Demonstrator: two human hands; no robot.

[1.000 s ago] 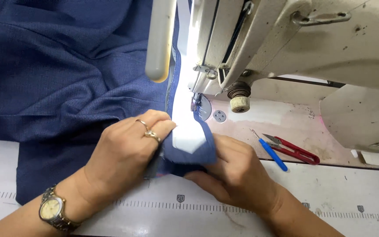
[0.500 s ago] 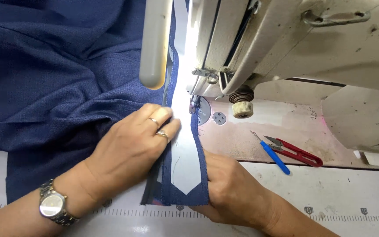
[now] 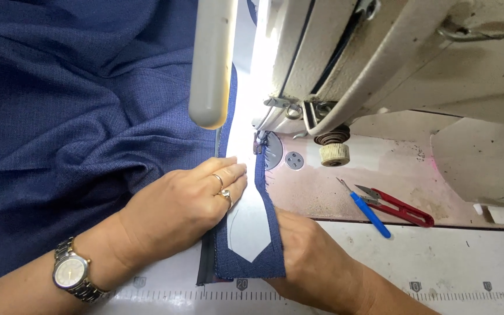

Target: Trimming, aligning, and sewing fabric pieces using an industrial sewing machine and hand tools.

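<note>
Spread wide across the left of the table: a large navy garment (image 3: 71, 105), bunched in folds and running under the cream sewing machine (image 3: 392, 64). Laid flat in front of the needle: a narrow navy strip (image 3: 251, 245) with a white pointed lining piece (image 3: 251, 224) on top, its upper end just at the presser foot (image 3: 259, 143). Judged barely begun, with nearly the whole strip on the near side of the foot and no finished seam visible. Pressed flat on the fabric, fingers extended: the left hand (image 3: 185, 204). Tucked at the strip's right edge, fingers hidden beneath: the right hand (image 3: 307, 251). Lying unused to the right: red snips (image 3: 401, 209) and a blue tool (image 3: 370, 213).
</note>
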